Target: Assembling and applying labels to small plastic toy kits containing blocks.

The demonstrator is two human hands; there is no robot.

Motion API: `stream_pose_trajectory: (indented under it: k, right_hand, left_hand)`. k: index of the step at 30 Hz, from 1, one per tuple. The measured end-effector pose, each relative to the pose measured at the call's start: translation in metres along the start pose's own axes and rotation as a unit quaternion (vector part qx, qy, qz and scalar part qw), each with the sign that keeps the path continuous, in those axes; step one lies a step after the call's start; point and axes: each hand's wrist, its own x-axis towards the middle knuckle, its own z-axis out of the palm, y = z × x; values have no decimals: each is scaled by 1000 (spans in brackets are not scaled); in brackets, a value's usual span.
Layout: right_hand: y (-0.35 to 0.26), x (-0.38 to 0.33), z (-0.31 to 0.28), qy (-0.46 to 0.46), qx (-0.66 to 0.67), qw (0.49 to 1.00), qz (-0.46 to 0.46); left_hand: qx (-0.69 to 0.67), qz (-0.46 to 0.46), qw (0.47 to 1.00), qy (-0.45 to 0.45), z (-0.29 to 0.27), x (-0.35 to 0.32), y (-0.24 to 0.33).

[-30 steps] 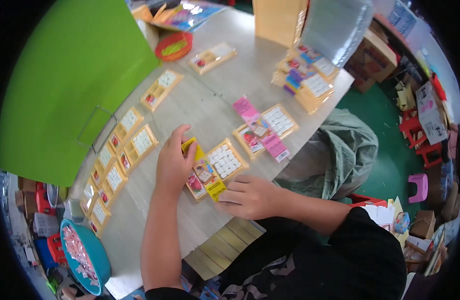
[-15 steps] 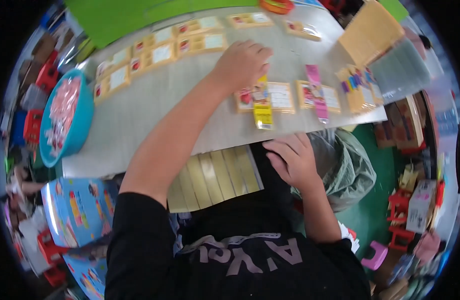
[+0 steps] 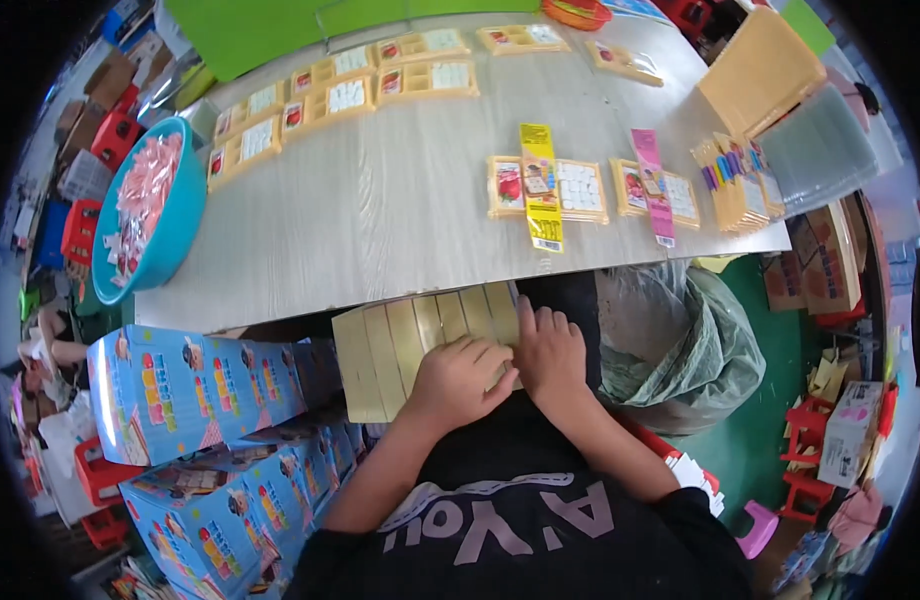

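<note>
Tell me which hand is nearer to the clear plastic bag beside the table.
Right. The right hand rests on the cardboard strips just left of the bag; the left hand lies farther left.

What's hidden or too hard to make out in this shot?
- Head view: the left hand and right hand cover part of the stack of yellow cards; its near edge is hidden.
- Table hides the stack's far end.
- Pieces in the blue bowl: too small.

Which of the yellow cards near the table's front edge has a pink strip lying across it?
The right-hand card of the front pair, nearer the stack of trays. Its pink strip sets it apart; its left neighbour carries a yellow strip.
</note>
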Motion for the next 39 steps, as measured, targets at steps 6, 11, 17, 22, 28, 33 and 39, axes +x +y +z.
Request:
stream_pose_trajectory:
  k: [6, 11, 17, 22, 28, 33, 39]
  right_hand:
    - [8, -2, 17, -6, -28, 999, -21]
    - [22, -8, 7, 31, 68, 997, -13]
    - [29, -22, 2, 52, 165, 985, -17]
    - [41, -26, -5, 25, 294, 955, -39]
    - [66, -33, -10, -44, 594, 803, 10]
    - [68, -40, -8, -82, 711, 697, -35]
    - [51, -34, -26, -129, 687, 668, -256]
  left_hand:
    - [158, -91, 970, -160, 31, -27, -1]
    - [152, -79, 979, -114, 55, -24, 4]
    - [123, -43, 976, -177, 59, -15, 13]
    - [99, -49, 968, -227, 49, -19, 9]
    - [-49, -165, 956, -238, -27, -3, 52]
    - [-348, -161, 924, -4, -86, -51, 57]
    - [-157, -74, 946, 273, -85, -122, 2]
